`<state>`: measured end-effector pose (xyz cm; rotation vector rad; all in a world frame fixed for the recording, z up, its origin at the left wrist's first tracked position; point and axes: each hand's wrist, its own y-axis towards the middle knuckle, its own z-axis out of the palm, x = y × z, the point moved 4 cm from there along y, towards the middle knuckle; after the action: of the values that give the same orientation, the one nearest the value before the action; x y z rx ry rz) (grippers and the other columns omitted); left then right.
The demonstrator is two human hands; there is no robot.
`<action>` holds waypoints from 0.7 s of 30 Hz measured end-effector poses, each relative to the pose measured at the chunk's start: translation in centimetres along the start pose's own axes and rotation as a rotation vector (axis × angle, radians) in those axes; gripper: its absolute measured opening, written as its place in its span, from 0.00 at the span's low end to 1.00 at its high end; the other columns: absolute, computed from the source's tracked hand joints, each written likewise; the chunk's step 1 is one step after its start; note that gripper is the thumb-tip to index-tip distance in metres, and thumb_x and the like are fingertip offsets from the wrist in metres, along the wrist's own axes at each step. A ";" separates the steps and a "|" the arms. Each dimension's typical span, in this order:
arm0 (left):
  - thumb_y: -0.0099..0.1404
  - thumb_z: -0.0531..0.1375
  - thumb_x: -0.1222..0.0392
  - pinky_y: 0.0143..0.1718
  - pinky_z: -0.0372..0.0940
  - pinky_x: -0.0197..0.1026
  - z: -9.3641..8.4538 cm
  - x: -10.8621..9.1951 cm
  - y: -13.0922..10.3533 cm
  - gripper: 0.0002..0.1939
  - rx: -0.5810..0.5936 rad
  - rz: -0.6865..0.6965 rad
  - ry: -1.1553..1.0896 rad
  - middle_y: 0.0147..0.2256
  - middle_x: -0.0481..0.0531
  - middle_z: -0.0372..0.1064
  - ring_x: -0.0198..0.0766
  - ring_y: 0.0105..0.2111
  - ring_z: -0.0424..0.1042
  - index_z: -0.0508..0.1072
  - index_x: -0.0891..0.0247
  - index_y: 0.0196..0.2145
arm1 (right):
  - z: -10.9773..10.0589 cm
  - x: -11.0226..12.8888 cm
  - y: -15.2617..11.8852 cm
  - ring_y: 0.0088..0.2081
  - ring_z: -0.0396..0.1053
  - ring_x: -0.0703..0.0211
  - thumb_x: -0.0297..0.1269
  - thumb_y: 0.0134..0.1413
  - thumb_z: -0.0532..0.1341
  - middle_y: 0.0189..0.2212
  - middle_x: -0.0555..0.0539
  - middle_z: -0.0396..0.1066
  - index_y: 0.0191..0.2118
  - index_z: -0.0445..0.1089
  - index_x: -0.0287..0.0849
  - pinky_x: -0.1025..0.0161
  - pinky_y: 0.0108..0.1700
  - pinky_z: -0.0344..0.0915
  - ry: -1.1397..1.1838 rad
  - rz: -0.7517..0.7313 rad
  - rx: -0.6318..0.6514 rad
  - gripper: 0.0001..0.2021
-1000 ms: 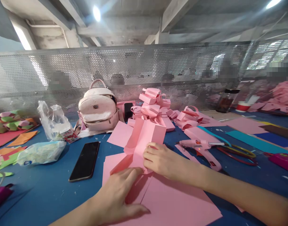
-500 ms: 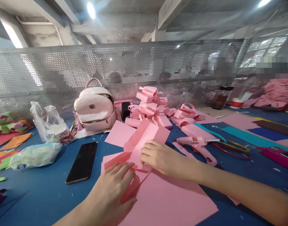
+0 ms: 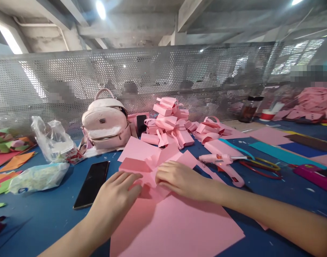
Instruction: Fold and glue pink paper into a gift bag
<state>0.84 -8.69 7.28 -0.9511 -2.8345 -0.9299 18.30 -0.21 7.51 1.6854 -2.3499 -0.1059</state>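
A folded piece of pink paper [image 3: 135, 165] with raised flaps lies on flat pink sheets [image 3: 176, 228] in front of me. My left hand [image 3: 120, 191] grips its near left part, thumb and fingers close together on the paper. On its right side, my right hand [image 3: 179, 180] has its fingers curled down over the paper, fingertips partly hidden. Behind the hands rises a pile of folded pink paper pieces [image 3: 167, 123]. A pink glue gun [image 3: 225, 162] lies to the right of my right hand.
Left of the hands lie a black phone [image 3: 91, 185] and a plastic bag [image 3: 39, 178]. A pink backpack [image 3: 106, 123] stands behind them, near a perforated metal screen [image 3: 152, 67]. Coloured strips [image 3: 283, 153], a magenta tool [image 3: 313, 176] and a dark-lidded jar [image 3: 250, 109] are on the right.
My left hand has moved up and its fingers have drawn together at the paper. The folded paper's flaps have shifted and stand differently. My right hand has moved slightly left.
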 end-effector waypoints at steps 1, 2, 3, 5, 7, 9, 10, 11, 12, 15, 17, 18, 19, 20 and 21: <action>0.68 0.55 0.70 0.39 0.71 0.50 -0.3 0.4 0.3 0.09 -0.007 -0.002 -0.022 0.45 0.55 0.77 0.48 0.40 0.76 0.75 0.62 0.37 | -0.1 0.0 0.0 0.38 0.67 0.55 0.32 0.68 0.54 0.34 0.46 0.71 0.36 0.70 0.40 0.61 0.41 0.61 0.030 0.007 -0.004 0.10; 0.68 0.56 0.70 0.40 0.70 0.50 -0.5 0.7 0.7 0.09 -0.009 -0.009 -0.047 0.46 0.54 0.77 0.48 0.40 0.75 0.74 0.61 0.35 | -0.1 0.1 0.1 0.38 0.67 0.56 0.31 0.68 0.53 0.34 0.46 0.71 0.36 0.70 0.40 0.61 0.41 0.61 0.060 0.016 -0.011 0.10; 0.67 0.56 0.71 0.41 0.69 0.49 -0.7 1.1 1.0 0.09 -0.005 -0.019 -0.079 0.47 0.54 0.76 0.47 0.41 0.75 0.74 0.61 0.34 | -0.2 0.1 0.1 0.37 0.67 0.56 0.30 0.68 0.53 0.34 0.46 0.71 0.37 0.71 0.40 0.61 0.40 0.61 0.094 0.025 -0.018 0.10; 0.67 0.57 0.72 0.44 0.67 0.49 -0.9 1.8 1.7 0.09 0.006 -0.054 -0.159 0.48 0.53 0.75 0.46 0.43 0.74 0.74 0.60 0.35 | -0.2 0.0 0.1 0.38 0.69 0.56 0.29 0.67 0.53 0.36 0.46 0.72 0.38 0.72 0.40 0.61 0.41 0.63 0.169 0.052 -0.049 0.10; 0.66 0.58 0.71 0.45 0.66 0.49 -1.1 2.5 2.5 0.08 -0.005 -0.103 -0.233 0.50 0.53 0.73 0.46 0.45 0.73 0.74 0.59 0.37 | -0.3 0.0 0.1 0.40 0.70 0.56 0.28 0.65 0.54 0.38 0.46 0.73 0.39 0.72 0.40 0.61 0.43 0.63 0.245 0.088 -0.091 0.09; 0.66 0.59 0.70 0.48 0.64 0.49 -1.2 3.0 3.2 0.08 -0.029 -0.151 -0.291 0.51 0.53 0.72 0.46 0.48 0.71 0.73 0.59 0.38 | -0.4 -0.1 0.1 0.40 0.70 0.57 0.27 0.64 0.55 0.38 0.47 0.74 0.39 0.72 0.41 0.62 0.43 0.64 0.325 0.136 -0.131 0.09; 0.65 0.59 0.70 0.49 0.64 0.49 -1.3 3.2 3.6 0.08 -0.046 -0.173 -0.319 0.51 0.53 0.71 0.46 0.49 0.70 0.72 0.59 0.38 | -0.6 -0.1 0.1 0.40 0.70 0.58 0.27 0.64 0.55 0.38 0.48 0.73 0.38 0.72 0.41 0.63 0.43 0.64 0.367 0.160 -0.149 0.08; 0.65 0.59 0.70 0.50 0.63 0.49 -1.3 3.4 3.9 0.08 -0.062 -0.187 -0.351 0.51 0.53 0.70 0.46 0.50 0.70 0.72 0.59 0.38 | -0.7 -0.1 0.1 0.39 0.70 0.59 0.27 0.63 0.55 0.37 0.48 0.73 0.37 0.71 0.41 0.64 0.42 0.64 0.412 0.182 -0.164 0.08; 0.64 0.60 0.71 0.51 0.63 0.49 -1.3 3.5 4.2 0.08 -0.074 -0.198 -0.388 0.51 0.54 0.70 0.46 0.50 0.69 0.71 0.59 0.38 | -0.8 0.0 0.1 0.39 0.70 0.59 0.26 0.63 0.55 0.37 0.49 0.72 0.37 0.70 0.42 0.64 0.42 0.64 0.458 0.199 -0.178 0.08; 0.63 0.60 0.72 0.52 0.63 0.47 -1.3 3.8 5.2 0.13 -0.087 -0.203 -0.518 0.50 0.54 0.69 0.44 0.51 0.68 0.69 0.59 0.43 | -1.1 0.0 0.0 0.39 0.69 0.60 0.27 0.63 0.56 0.36 0.50 0.72 0.35 0.69 0.42 0.65 0.42 0.63 0.575 0.233 -0.223 0.07; 0.63 0.59 0.72 0.50 0.64 0.45 -1.2 4.0 5.7 0.16 -0.084 -0.206 -0.582 0.49 0.53 0.70 0.43 0.50 0.69 0.68 0.58 0.47 | -1.2 0.0 -0.1 0.39 0.68 0.59 0.28 0.63 0.57 0.36 0.50 0.71 0.35 0.69 0.42 0.65 0.42 0.63 0.620 0.245 -0.249 0.06; 0.63 0.59 0.72 0.48 0.65 0.44 -1.2 4.1 5.9 0.17 -0.082 -0.210 -0.606 0.48 0.52 0.71 0.42 0.48 0.70 0.68 0.59 0.48 | -1.2 0.0 -0.1 0.39 0.68 0.59 0.29 0.63 0.58 0.36 0.50 0.71 0.34 0.70 0.42 0.65 0.42 0.63 0.635 0.251 -0.257 0.06; 0.63 0.58 0.72 0.46 0.65 0.42 -1.2 4.3 6.0 0.17 -0.080 -0.212 -0.628 0.46 0.52 0.71 0.41 0.47 0.70 0.68 0.59 0.48 | -1.2 0.0 -0.1 0.38 0.68 0.60 0.29 0.63 0.58 0.36 0.50 0.71 0.34 0.70 0.42 0.65 0.42 0.62 0.647 0.255 -0.262 0.05; 0.63 0.58 0.72 0.45 0.65 0.41 -1.2 4.4 6.1 0.16 -0.080 -0.216 -0.652 0.45 0.51 0.72 0.40 0.46 0.71 0.68 0.59 0.48 | -1.2 0.0 -0.2 0.38 0.68 0.60 0.29 0.62 0.58 0.35 0.50 0.71 0.34 0.70 0.42 0.65 0.42 0.62 0.657 0.257 -0.263 0.05; 0.64 0.58 0.71 0.44 0.65 0.40 -1.1 4.6 6.1 0.15 -0.083 -0.221 -0.679 0.44 0.51 0.72 0.40 0.45 0.71 0.68 0.59 0.47 | -1.2 0.1 -0.2 0.38 0.68 0.60 0.29 0.62 0.59 0.36 0.50 0.71 0.34 0.70 0.42 0.65 0.41 0.62 0.664 0.260 -0.264 0.05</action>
<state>0.31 -2.91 12.34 -1.1638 -3.5491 -0.8747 18.78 -0.26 8.66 1.0619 -1.9164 0.1617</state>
